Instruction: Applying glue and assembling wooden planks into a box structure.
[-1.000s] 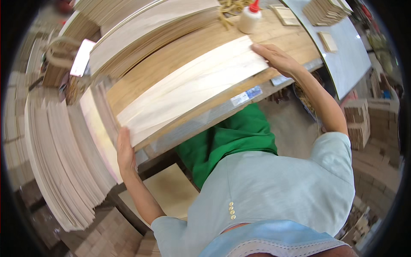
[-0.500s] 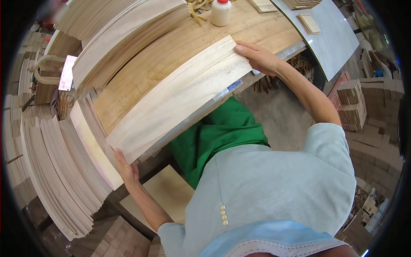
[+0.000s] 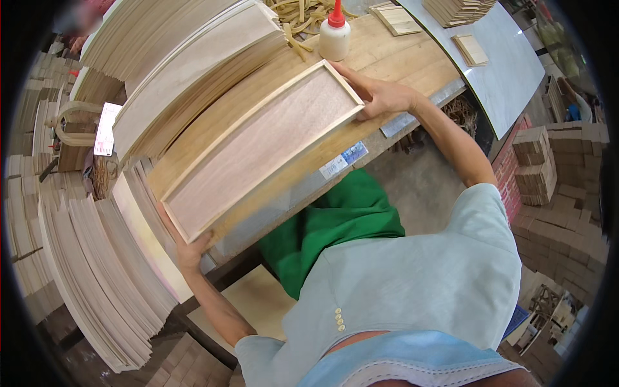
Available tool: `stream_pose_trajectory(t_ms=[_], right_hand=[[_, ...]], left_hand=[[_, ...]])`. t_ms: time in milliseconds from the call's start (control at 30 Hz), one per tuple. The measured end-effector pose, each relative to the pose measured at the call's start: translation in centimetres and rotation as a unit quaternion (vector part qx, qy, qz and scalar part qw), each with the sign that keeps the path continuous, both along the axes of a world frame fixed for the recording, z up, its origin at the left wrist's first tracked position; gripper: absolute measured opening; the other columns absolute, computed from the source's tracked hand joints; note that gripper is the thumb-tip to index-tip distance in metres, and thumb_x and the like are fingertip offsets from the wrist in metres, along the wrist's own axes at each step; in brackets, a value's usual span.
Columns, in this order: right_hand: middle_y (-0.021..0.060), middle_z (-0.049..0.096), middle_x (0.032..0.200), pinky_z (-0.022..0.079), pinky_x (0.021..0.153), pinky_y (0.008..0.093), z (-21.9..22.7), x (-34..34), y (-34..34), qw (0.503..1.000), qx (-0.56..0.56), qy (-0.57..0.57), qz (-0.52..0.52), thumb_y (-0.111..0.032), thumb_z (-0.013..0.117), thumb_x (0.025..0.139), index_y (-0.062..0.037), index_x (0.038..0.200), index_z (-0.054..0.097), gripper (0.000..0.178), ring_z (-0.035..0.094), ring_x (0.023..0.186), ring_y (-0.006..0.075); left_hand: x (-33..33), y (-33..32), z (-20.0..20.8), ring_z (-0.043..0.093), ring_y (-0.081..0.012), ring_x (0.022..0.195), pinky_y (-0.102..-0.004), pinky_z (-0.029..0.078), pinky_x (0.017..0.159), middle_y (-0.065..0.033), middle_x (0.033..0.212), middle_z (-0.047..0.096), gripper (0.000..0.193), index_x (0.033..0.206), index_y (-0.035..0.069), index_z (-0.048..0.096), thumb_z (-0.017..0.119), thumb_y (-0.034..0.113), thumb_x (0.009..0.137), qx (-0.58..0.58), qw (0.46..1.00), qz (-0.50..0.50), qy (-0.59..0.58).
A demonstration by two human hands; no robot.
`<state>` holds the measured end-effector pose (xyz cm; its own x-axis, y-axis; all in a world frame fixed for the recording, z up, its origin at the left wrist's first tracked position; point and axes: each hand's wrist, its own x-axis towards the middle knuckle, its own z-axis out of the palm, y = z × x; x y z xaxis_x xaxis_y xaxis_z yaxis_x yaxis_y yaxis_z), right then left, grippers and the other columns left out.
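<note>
A long, shallow wooden tray [image 3: 271, 145] with a thin raised rim tilts over the workbench, its hollow side facing up. My left hand [image 3: 189, 248] grips its near left end, fingers partly behind the frame. At the far right end my right hand [image 3: 380, 95] holds the other short side, with some fingers hidden under it. A white glue bottle [image 3: 334, 42] with a red nozzle stands upright beyond the tray, close to my right hand.
Tall stacks of thin wooden panels [image 3: 193, 58] rise behind the tray, with more panels [image 3: 97, 258] at the left. Wood strips [image 3: 300, 19] lie by the bottle. A grey-white table [image 3: 496, 71] on the right carries small wood pieces [image 3: 469, 50].
The piece in my hands has turned over: a flat, plain face showed before, and now the rimmed hollow side shows. Both hands stay at its ends.
</note>
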<state>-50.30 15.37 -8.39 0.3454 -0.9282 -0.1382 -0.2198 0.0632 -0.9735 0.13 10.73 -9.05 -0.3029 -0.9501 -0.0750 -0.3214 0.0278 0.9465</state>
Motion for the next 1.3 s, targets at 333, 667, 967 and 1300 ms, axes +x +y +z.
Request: stream_pose_trajectory(t_ms=[333,667,967,1300], right_hand=[[0.0118,0.040,0.144,0.043,0.101,0.0394,0.1,-5.5,-1.2,0.966,-0.069,0.050,-0.242,-0.010,0.064,0.082,-0.0082,0.148,0.025,0.077,0.043,0.129,0.0270],[0.0130,0.055,0.125,0.048,0.093,0.0349,-2.4,-5.5,-5.8,0.877,-0.146,0.186,-0.417,-0.018,0.075,0.075,-0.0043,0.137,0.040,0.072,0.057,0.112,0.0234],[0.0135,0.065,0.109,0.050,0.085,0.0350,-1.8,-6.7,-1.7,0.803,-0.138,0.338,-0.470,-0.024,0.072,0.081,-0.0003,0.119,0.058,0.047,0.063,0.096,0.0233],[0.0190,0.068,0.097,0.053,0.075,0.0419,-0.4,-2.1,-18.8,0.795,-0.078,0.497,-0.338,-0.039,0.059,0.086,-0.0003,0.097,0.068,0.041,0.066,0.092,0.0319]], left_hand=[[0.9,1.2,0.5,0.031,-0.0231,0.133,-0.0282,0.047,0.083,-0.0127,0.154,0.018,0.118,0.153,0.021,0.001,0.064,-0.007,0.058,-0.012,0.999,0.027,-0.017],[1.4,1.7,0.2,0.019,-0.0257,0.142,-0.0284,0.045,0.092,-0.0103,0.159,0.011,0.115,0.153,0.022,-0.003,0.054,-0.010,0.058,0.031,0.987,0.076,0.136],[1.6,2.7,0.6,0.018,-0.0330,0.143,-0.0434,0.015,0.116,-0.0158,0.156,0.017,0.109,0.153,0.017,-0.002,0.063,0.006,0.066,-0.013,0.992,0.082,0.091],[0.4,4.7,3.8,0.025,-0.0374,0.140,-0.0477,0.016,0.115,-0.0189,0.153,0.024,0.109,0.152,0.009,0.002,0.074,0.043,0.077,-0.100,0.988,0.117,0.018]])
